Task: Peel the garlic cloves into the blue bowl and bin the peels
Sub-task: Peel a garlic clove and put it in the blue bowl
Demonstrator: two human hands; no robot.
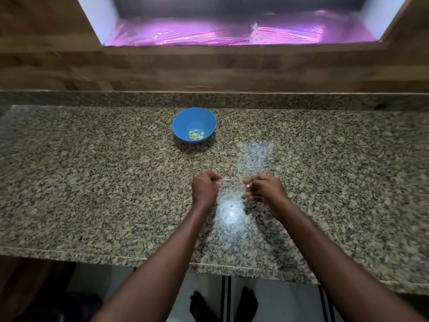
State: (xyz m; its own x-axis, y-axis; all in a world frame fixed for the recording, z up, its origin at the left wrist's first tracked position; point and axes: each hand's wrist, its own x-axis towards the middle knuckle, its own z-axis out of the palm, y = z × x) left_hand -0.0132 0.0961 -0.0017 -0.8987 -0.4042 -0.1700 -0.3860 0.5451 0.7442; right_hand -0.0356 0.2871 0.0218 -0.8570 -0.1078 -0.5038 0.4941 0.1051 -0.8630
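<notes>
The blue bowl point(194, 117) stands on the granite counter, toward the back, with several pale peeled garlic cloves point(196, 135) in its bottom. Well in front of the bowl, my left hand point(205, 189) is curled into a fist low over the counter. A thin pale sliver of garlic peel point(224, 180) sticks out of it to the right. My right hand point(264, 190) hovers beside it with fingers curled, and a small pale bit of peel point(248, 185) shows at its fingertips. What else either hand holds is hidden.
The speckled granite counter point(92, 182) runs across the whole view, with a raised granite lip and a wooden wall behind it. A recess with pink foil point(232, 33) is above the wall. Below the counter's front edge are a tiled floor and a striped mat point(226, 296). No bin is in view.
</notes>
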